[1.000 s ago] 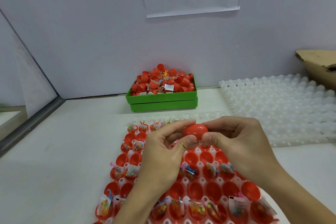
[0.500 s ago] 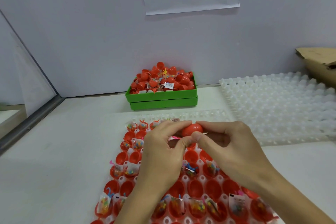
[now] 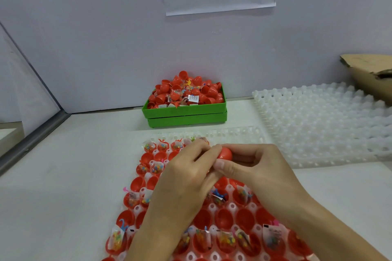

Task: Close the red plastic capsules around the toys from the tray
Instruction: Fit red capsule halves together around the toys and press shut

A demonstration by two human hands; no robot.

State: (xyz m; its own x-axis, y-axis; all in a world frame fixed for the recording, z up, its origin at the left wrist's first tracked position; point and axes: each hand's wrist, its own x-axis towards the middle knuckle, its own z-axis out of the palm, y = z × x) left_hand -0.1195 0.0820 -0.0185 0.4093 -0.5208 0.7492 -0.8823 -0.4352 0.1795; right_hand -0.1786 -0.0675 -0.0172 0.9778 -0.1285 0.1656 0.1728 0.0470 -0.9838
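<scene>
A red plastic capsule point(image 3: 225, 153) is held just above the far part of the white tray point(image 3: 231, 207). My left hand point(image 3: 186, 178) pinches it from the left and my right hand point(image 3: 252, 167) pinches it from the right with thumb and forefinger. Most of the capsule is hidden by the fingers. The tray holds several open red capsule halves point(image 3: 223, 219), some bare, some with small bagged toys point(image 3: 227, 239) in them.
A green bin point(image 3: 184, 112) heaped with red capsule halves and bagged toys stands by the back wall. A stack of bare white trays point(image 3: 322, 121) lies at the right, with a cardboard box point(image 3: 373, 76) behind it. A metal rail runs along the left.
Both hands have lowered with the capsule and closed in around it, so less of it shows now than a second ago.
</scene>
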